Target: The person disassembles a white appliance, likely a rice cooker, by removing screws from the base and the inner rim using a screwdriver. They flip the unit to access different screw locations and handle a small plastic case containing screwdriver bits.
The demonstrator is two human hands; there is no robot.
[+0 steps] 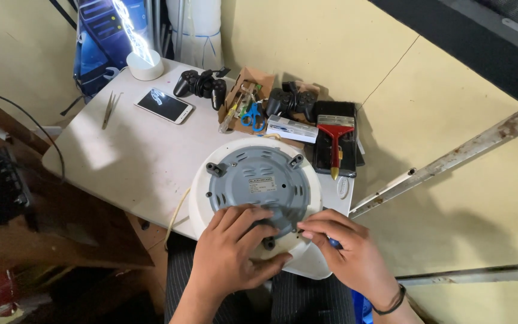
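open tabletop (133, 156) is left to the left of the upturned white appliance (258, 186); behind it, passage is blocked by controllers (202, 84), a paintbrush (334, 138) and a tool box (244, 99).

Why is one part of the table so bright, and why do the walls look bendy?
Head view: light falls from the upper left, leaving a washed-out patch on the white table and glare on the phone; the glowing lamp is overexposed. The wide lens curves the wall lines and the metal bar. The hands and the appliance stay sharp.
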